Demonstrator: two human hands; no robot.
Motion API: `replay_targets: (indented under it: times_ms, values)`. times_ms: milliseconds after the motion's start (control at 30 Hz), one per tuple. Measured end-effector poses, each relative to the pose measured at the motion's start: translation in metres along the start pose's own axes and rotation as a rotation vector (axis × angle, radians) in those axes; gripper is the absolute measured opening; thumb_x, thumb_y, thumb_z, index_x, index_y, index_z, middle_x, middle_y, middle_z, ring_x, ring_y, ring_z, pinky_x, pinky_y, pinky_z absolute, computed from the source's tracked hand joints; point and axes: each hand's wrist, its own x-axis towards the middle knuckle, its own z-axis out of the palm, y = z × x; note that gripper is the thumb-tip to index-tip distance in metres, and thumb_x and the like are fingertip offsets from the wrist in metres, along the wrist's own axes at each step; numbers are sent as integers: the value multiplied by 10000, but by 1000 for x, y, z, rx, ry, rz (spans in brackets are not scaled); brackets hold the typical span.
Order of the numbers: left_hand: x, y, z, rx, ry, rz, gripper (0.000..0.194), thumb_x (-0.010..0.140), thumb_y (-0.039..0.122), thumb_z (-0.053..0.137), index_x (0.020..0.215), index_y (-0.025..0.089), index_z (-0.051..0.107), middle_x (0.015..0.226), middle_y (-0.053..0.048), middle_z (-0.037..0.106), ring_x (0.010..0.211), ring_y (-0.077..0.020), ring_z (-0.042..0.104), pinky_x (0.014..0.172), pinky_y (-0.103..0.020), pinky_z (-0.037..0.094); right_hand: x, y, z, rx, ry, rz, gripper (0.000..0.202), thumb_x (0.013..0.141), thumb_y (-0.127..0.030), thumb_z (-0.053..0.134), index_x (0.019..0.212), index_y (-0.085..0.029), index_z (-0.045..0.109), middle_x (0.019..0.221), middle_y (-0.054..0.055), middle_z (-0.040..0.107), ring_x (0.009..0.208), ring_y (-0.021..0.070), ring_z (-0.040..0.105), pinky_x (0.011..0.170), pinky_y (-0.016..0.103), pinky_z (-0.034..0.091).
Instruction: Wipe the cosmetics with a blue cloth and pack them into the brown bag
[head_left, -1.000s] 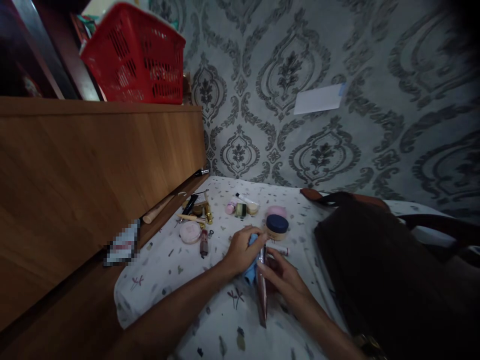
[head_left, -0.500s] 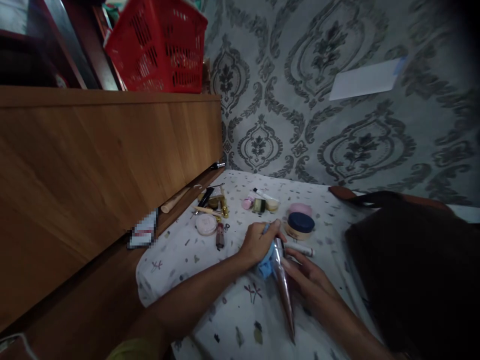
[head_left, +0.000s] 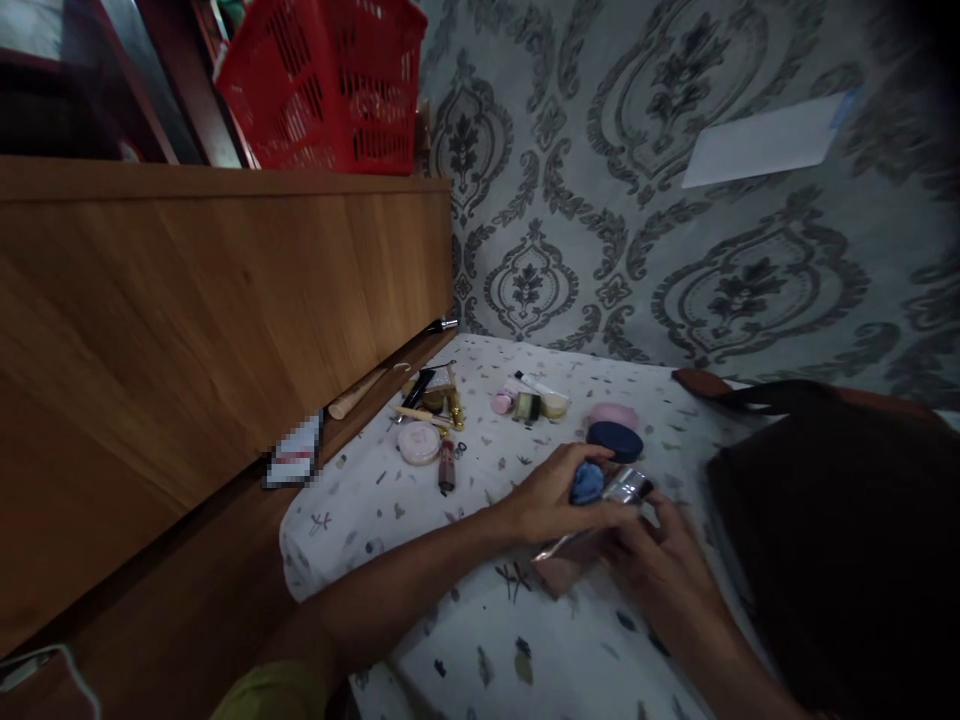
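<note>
My left hand is closed around a blue cloth, its thumb lying over a shiny pinkish tube with a silver cap. From the right, my right hand grips the same tube, which lies aslant with its flat end toward the lower left. Just beyond the hands sit a jar with a dark blue lid and a pink rounded item. A round pale compact and a small brownish tube rest on the patterned white cloth.
Small jars and gold-coloured items lie farther back. A dark bag stands at the right. On the left is a wooden cabinet with a red basket on top. Patterned wall behind.
The tube has turned from nearly upright in view to aslant, its cap now at the upper right. Both hands have shifted right with it and the blue cloth. The view has shifted slightly.
</note>
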Motion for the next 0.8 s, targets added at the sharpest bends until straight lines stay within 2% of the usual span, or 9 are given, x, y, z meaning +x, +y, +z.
replay_targets:
  times_ms: [100,233,367,533,600,667,733,800]
  values:
    - [1,-3,-4,33,-69,-29,616,777,343,732,1336,194,520,1322,-124,560,1233,-291,526,1065,-413,394,-4,-7,3,37,13,21,544,587,-552,826,1001,-300,581,730,-26,666,569,150,612,440,208,472]
    - [2,2,-9,-22,-133,-125,635,794,352,731,1361,193,495,1316,-109,576,1207,-271,556,1029,-399,438,-9,-16,8,110,59,53,601,421,-456,915,893,-263,597,706,-43,643,542,135,591,403,191,478]
    - [2,4,-8,-73,-119,-172,648,772,378,760,1344,196,516,1326,-107,579,1198,-268,571,1031,-403,452,-8,-16,8,153,48,57,544,426,-397,925,836,-240,604,701,-47,626,516,120,578,364,172,455]
    - [4,0,-5,-168,-85,-198,707,740,331,796,1358,162,497,1320,-136,595,1204,-270,576,1051,-413,447,-5,-13,6,167,35,56,555,455,-379,915,906,-241,621,794,-24,683,555,124,616,410,183,493]
    - [6,1,-6,-152,-67,-255,621,803,310,728,1355,131,509,1311,-158,610,1176,-268,600,1024,-405,472,-3,-10,5,161,17,30,533,494,-383,905,929,-245,631,845,2,697,594,141,641,444,208,518]
    - [9,1,-7,-118,-24,-281,439,909,296,563,1302,101,571,1289,-153,638,1176,-250,607,1035,-381,464,-2,-8,4,153,5,-7,486,547,-390,885,939,-250,633,885,29,701,636,166,659,466,238,528]
    - [11,-1,-8,-107,12,-266,387,962,258,401,1218,94,639,1256,-116,669,1205,-222,592,1079,-348,418,-2,-7,3,159,6,-39,460,568,-397,871,933,-254,629,894,33,699,651,175,657,477,256,526]
    - [12,-5,-10,-126,1,-251,355,938,236,415,1135,121,687,1210,-64,697,1202,-214,594,1079,-327,413,-3,-7,2,186,-6,-58,470,553,-392,878,922,-251,624,861,12,691,645,158,638,501,253,525]
